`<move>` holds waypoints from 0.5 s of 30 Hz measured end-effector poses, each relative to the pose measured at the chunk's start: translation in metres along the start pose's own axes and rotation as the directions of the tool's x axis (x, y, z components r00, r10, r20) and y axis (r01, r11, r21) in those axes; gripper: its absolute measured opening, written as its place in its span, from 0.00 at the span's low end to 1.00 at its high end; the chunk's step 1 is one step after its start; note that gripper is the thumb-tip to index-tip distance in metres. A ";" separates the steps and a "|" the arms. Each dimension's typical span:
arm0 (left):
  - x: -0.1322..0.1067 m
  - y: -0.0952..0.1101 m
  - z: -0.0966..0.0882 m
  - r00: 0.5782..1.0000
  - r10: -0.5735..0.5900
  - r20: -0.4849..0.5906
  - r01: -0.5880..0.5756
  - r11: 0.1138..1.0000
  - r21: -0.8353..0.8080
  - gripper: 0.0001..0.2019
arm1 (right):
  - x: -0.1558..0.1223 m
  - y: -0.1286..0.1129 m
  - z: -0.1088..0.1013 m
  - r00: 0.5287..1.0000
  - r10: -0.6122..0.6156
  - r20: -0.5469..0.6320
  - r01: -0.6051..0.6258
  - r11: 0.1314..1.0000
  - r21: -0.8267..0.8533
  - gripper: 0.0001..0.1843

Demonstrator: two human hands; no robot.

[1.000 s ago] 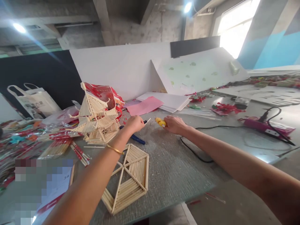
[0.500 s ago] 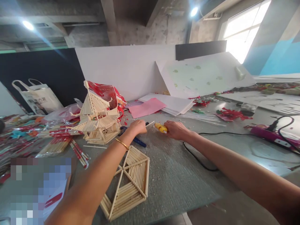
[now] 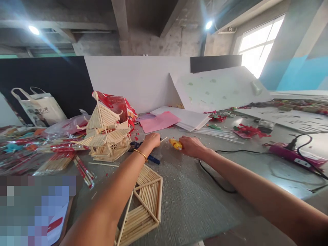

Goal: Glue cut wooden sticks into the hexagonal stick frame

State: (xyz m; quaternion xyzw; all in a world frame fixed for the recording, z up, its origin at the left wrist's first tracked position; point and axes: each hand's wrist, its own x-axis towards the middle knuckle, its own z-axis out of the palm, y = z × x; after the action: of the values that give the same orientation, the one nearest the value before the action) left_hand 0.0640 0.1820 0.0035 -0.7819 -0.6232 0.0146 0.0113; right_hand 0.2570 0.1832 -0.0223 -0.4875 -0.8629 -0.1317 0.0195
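Note:
My left hand (image 3: 151,140) is closed around a thin wooden stick (image 3: 164,139) whose tip points toward the right hand. My right hand (image 3: 191,146) grips a yellow glue gun (image 3: 175,144), its nozzle aimed at the stick's end; a black cord (image 3: 217,179) trails from it across the table. Just left of my left hand stands a small pagoda model (image 3: 107,131) built of sticks. A flat hexagonal stick panel (image 3: 146,200) lies under my left forearm. Blue-handled scissors (image 3: 151,158) lie by my left wrist.
Packs of sticks and red wrappers (image 3: 64,159) clutter the left side. Pink paper (image 3: 159,121) and white sheets (image 3: 189,118) lie behind my hands. A pink power strip (image 3: 292,154) sits at the right. White boards (image 3: 143,80) lean at the back, a tote bag (image 3: 41,107) far left.
Both hands stay together over the same spot with the stick and glue gun. The view has tilted, so the stick panel sits lower in the picture.

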 end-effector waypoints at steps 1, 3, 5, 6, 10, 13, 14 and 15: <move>0.000 -0.001 0.000 1.000 -0.006 0.007 0.006 1.000 -0.009 0.16 | 0.000 0.000 0.000 1.000 -0.010 0.003 0.010 1.000 0.002 0.16; -0.005 -0.003 -0.001 1.000 -0.015 0.015 0.015 0.999 -0.030 0.16 | 0.001 0.000 0.000 0.999 -0.030 0.012 0.030 1.000 0.008 0.16; -0.016 -0.005 -0.003 1.000 -0.010 0.015 0.010 0.998 -0.056 0.15 | 0.002 0.000 0.000 0.998 -0.054 0.022 0.054 0.998 0.016 0.16; -0.025 -0.007 -0.005 1.000 -0.006 0.008 0.006 0.997 -0.073 0.14 | 0.002 0.000 0.000 0.997 -0.068 0.027 0.068 0.997 0.019 0.16; -0.077 -0.013 -0.019 0.997 0.000 -0.075 -0.013 0.985 -0.171 0.11 | 0.003 -0.001 0.001 0.995 -0.098 0.031 0.098 0.995 0.026 0.17; -0.122 -0.020 -0.027 0.993 -0.003 -0.119 -0.026 0.970 -0.240 0.11 | 0.004 -0.002 0.003 0.994 -0.109 0.019 0.109 0.994 0.032 0.16; -0.135 -0.023 -0.027 0.991 -0.004 -0.132 -0.032 0.962 -0.270 0.11 | 0.004 -0.003 0.004 0.993 -0.117 0.017 0.116 0.993 0.033 0.16; -0.147 -0.026 -0.027 0.985 -0.015 -0.172 -0.046 0.938 -0.342 0.10 | 0.005 -0.003 0.004 0.992 -0.123 0.016 0.122 0.992 0.033 0.16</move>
State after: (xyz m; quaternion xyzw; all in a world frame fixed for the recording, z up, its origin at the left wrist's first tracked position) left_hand 0.0071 0.0449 0.0324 -0.7750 -0.6065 -0.1622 -0.0723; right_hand 0.2527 0.1868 -0.0260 -0.4343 -0.8934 -0.1146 0.0115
